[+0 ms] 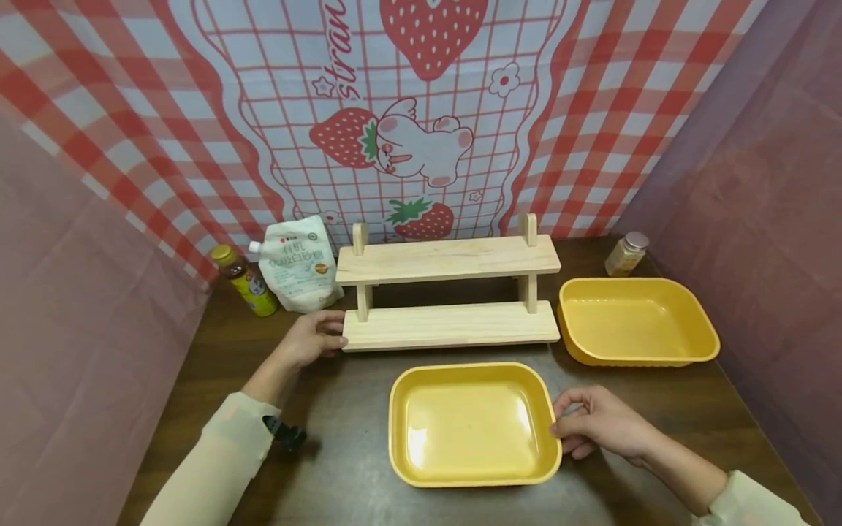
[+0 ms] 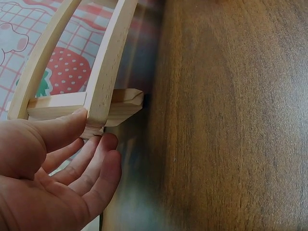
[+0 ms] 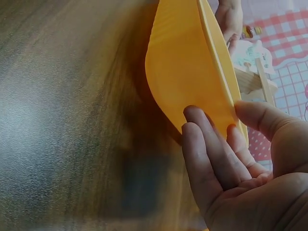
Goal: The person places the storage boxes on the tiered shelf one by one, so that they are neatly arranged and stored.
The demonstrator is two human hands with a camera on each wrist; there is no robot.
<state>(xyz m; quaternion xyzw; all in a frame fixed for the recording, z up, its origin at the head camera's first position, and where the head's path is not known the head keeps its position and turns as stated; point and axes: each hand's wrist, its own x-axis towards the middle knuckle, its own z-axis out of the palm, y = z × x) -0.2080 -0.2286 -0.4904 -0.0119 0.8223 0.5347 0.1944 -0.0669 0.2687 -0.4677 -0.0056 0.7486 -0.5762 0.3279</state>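
Observation:
A two-tier wooden shelf stands at the back of the table. My left hand is at the left end of its lower board; in the left wrist view the thumb lies on the board's end and the fingers curl beneath it. In front of the shelf sits a yellow plastic basin with nothing in it. My right hand pinches its right rim, thumb on the rim and fingers against the outer wall, as the right wrist view shows.
A second yellow basin stands at the right, with a small lidded jar behind it. Left of the shelf are a white spouted pouch and a yellow-capped bottle. A checked strawberry cloth hangs behind.

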